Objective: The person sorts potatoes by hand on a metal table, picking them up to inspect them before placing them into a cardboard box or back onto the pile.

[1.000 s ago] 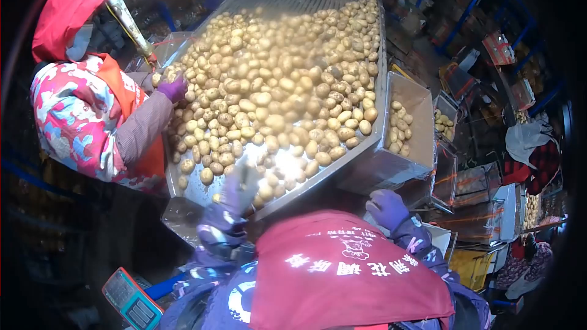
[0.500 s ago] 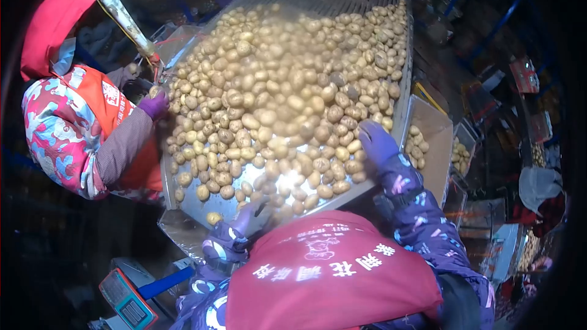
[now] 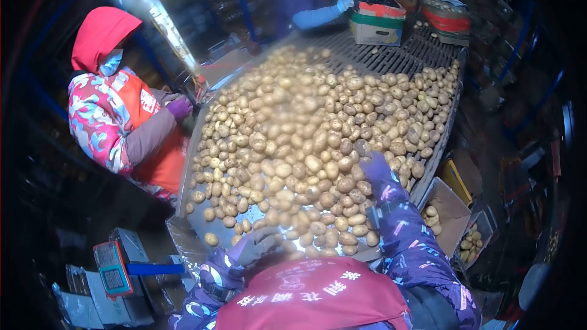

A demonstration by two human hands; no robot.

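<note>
Many potatoes (image 3: pixel 318 165) lie heaped on a sloping metal sorting table (image 3: pixel 197 223). My right hand (image 3: pixel 375 168), in a purple glove, reaches into the right side of the heap. Its fingers are stretched out against the potatoes, right by a dark potato (image 3: pixel 361 147); no firm grip shows. At the near edge my left hand (image 3: pixel 258 245), in a purple glove with a grey palm side, hovers low over the table beside a few potatoes. Its fingers look extended, with nothing visible in them. Smears blur the middle of the heap.
A co-worker in a red hood (image 3: pixel 104 33) stands at the left edge. Another person in blue sleeves (image 3: pixel 321 17) is at the far end, by a green-taped box (image 3: pixel 377 24). Cartons of potatoes (image 3: pixel 449 211) stand at the right; a scale display (image 3: pixel 113 269) is lower left.
The view has tilted up, bringing the far boxes and second person into sight. My right hand has moved farther into the heap, up to the dark potato. My left hand stays at the near edge.
</note>
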